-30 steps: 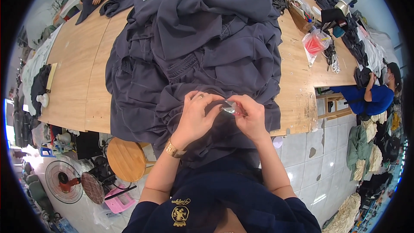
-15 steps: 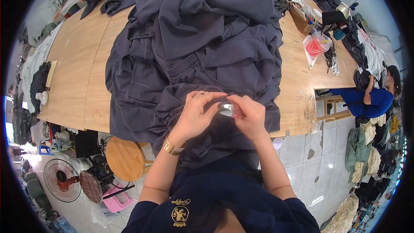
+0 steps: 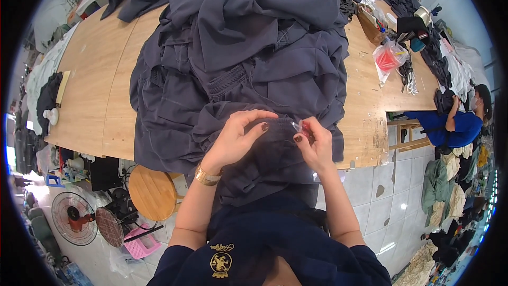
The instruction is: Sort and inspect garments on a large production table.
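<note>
A heap of dark grey garments [image 3: 238, 37] covers the middle of the table, with a gathered elastic waistband [image 3: 227, 79] showing in it. At the near side of the heap, my left hand [image 3: 236, 139] rests by the edge of a dark garment [image 3: 272, 143]. Its thumb stands apart from the stretched index finger, and nothing shows between them. Just to its right, my right hand [image 3: 316, 145] is closed in a pinch on a small clear plastic piece [image 3: 296, 126]. Some red shows at those fingertips. The fingers hide most of the piece.
The wooden table [image 3: 90, 85] spreads to both sides. On its right lie a red-and-clear plastic bag [image 3: 389, 57] and a box of tools [image 3: 373, 24]. A round stool [image 3: 152, 193] and a fan [image 3: 74, 220] stand below left. Two other people work at far left and right.
My right hand has moved slightly right, away from my left, taking the clear plastic with it. My left thumb has parted from the plastic. The far-left person's hands and dark cloth have shifted.
</note>
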Motion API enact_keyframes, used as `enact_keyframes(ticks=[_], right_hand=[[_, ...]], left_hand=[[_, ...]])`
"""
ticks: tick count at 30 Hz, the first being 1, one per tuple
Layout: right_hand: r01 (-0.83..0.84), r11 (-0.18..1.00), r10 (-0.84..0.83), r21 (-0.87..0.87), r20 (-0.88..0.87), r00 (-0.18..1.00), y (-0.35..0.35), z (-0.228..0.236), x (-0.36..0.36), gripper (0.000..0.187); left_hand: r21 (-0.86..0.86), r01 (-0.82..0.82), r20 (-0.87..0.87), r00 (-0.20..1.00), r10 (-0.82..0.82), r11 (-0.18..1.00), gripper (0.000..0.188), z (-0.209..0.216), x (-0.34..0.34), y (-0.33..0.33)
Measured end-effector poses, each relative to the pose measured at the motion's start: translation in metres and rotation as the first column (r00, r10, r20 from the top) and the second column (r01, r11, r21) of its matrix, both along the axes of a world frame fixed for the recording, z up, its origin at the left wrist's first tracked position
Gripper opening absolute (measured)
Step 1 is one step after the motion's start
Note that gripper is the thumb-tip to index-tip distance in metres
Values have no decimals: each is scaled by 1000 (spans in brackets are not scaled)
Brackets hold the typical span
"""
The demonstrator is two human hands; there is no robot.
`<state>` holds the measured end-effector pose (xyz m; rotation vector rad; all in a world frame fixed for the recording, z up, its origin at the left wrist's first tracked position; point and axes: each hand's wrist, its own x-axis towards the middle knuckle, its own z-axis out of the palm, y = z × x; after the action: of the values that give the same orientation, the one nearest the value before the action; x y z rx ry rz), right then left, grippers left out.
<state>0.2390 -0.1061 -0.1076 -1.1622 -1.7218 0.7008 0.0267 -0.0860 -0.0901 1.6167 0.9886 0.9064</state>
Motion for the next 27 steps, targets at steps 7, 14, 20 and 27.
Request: enact_keyframes(ticks=[7,14,20,27], right_hand=[[-46,978,-38,205,385,922,7,1,4,34],[-42,956,-108,289,483,869,9,1,0,36],[-52,949,-113,311,491,864,11,-1,-3,36],[-54,954,-104,294,494,864,11,2,-2,36]], left_hand=[[-215,82,167,985,-46,973,23,7,-3,2],[-210,89,198,979,-47,974,24,4,-2,3],[-202,98,206,977,-56,975,23,5,-2,2],[-203,96,196,979,-55,974,23,6,-1,3]])
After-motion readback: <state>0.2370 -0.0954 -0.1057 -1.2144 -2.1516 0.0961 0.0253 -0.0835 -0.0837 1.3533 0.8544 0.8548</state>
